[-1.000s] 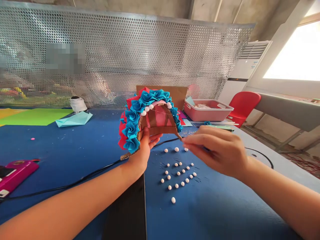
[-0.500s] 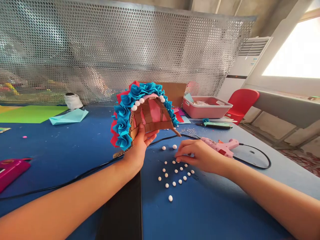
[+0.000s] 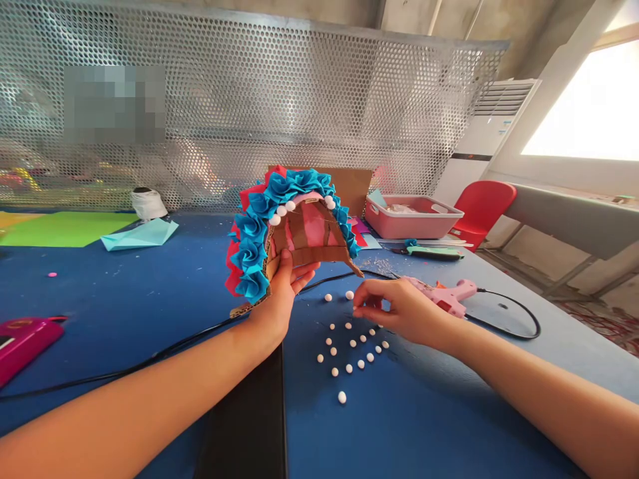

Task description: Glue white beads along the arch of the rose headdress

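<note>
In my left hand (image 3: 279,293) is an arched cardboard craft piece (image 3: 314,255), tilted with its hollow, pink-lined inside toward me. Blue paper flowers (image 3: 251,254) run around its front edge, with red paper behind them. Several white balls (image 3: 282,211) sit along the inner rim. My right hand (image 3: 387,305) is closed in a pinch just above the table, with a small white ball (image 3: 355,311) barely showing at the fingertips. Several more loose white balls (image 3: 353,343) lie scattered on the blue table below that hand.
A pink glue gun (image 3: 456,297) lies beyond my right wrist, its black cord (image 3: 170,349) crossing the table. Farther back stand a pink basket (image 3: 414,225) and a utility knife (image 3: 434,253). Coloured paper (image 3: 64,228) and a magenta device (image 3: 27,342) are at left.
My right hand has risen slightly from among the loose balls, with one ball now between its fingertips. The craft piece has shifted a little to the right in my left hand.
</note>
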Available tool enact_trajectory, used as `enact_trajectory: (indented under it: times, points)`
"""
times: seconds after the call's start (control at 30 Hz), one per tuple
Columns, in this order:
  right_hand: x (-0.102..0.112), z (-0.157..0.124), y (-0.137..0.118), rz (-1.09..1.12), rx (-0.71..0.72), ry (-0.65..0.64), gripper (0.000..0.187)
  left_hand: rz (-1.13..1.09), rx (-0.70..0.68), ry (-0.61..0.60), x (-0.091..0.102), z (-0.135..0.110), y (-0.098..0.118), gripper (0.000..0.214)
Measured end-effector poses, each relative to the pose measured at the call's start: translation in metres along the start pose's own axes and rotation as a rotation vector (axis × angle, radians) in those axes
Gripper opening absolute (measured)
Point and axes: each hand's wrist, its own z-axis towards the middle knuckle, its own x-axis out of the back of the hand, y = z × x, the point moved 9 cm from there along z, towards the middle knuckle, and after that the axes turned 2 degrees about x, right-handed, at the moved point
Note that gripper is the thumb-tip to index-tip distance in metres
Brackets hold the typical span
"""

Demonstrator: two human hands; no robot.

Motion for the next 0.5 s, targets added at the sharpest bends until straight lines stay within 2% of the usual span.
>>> enact_trajectory:
  times: [0.2,0.33,0.5]
  points:
    - [0.010,0.001,-0.003,-0.007,0.096,0.064,0.018,0.006,-0.004,-0.011,0.000,0.000,0.000,0.031]
    - [0.010,-0.001,-0.005,0.036,0.071,0.032,0.015,0.008,-0.005,-0.014,0.001,0.001,-0.001,0.034]
    - [0.007,-0.006,-0.023,0.052,0.165,-0.009,0.016,0.022,-0.010,0.003,0.002,0.002,-0.001,0.032]
